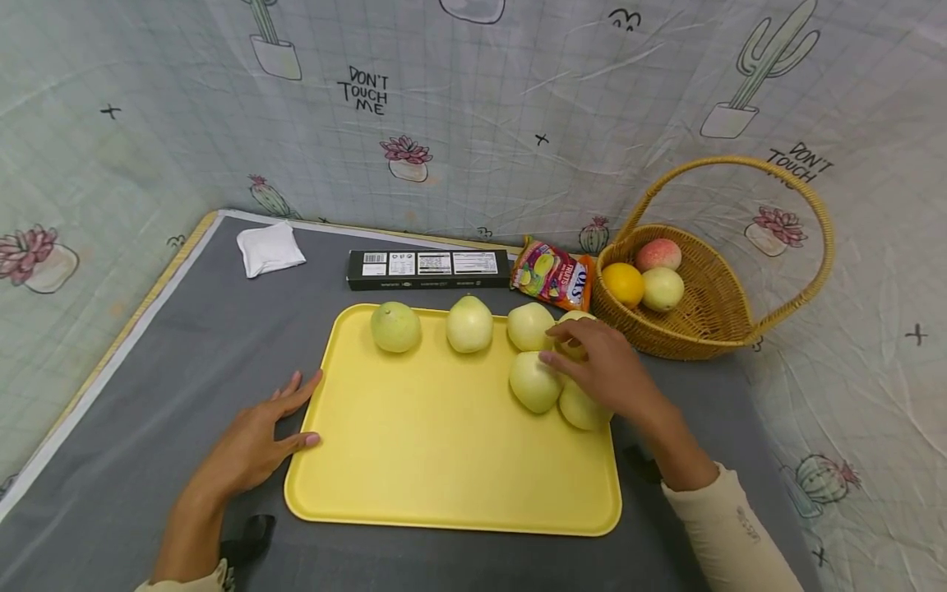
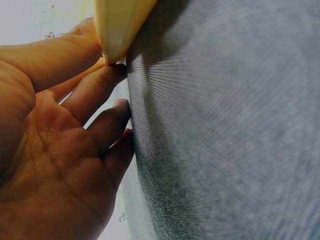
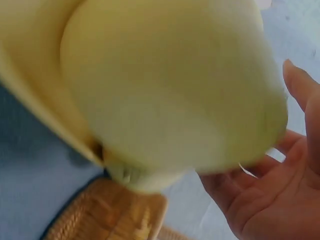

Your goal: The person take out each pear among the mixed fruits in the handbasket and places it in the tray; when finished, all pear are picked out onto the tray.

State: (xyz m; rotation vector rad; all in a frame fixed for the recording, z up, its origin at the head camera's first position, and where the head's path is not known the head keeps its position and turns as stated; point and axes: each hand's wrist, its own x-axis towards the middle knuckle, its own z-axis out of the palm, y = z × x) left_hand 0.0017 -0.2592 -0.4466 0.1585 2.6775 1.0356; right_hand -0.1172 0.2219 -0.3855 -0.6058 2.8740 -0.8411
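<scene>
A yellow tray (image 1: 429,469) lies on the grey cloth with several pale green round fruits on it. My left hand (image 1: 247,444) is at the tray's left edge, thumb and fingers spread and touching the rim (image 2: 116,30). My right hand (image 1: 610,362) hovers over the cluster at the tray's right side, partly hiding the back right fruit (image 1: 573,315) and the front right fruit (image 1: 583,409). Its thumb and fingers stand apart near the front fruit (image 1: 534,382); contact is unclear. Farther left are a stemmed fruit (image 1: 469,326) and a greener fruit (image 1: 395,327).
Behind the tray lie a black box (image 1: 429,270), a colourful snack bag (image 1: 551,275) and a white packet (image 1: 270,249). A wicker basket (image 1: 706,288) with a tall handle stands at the right, holding an orange (image 1: 623,284), a peach (image 1: 658,255) and a pale fruit (image 1: 662,289).
</scene>
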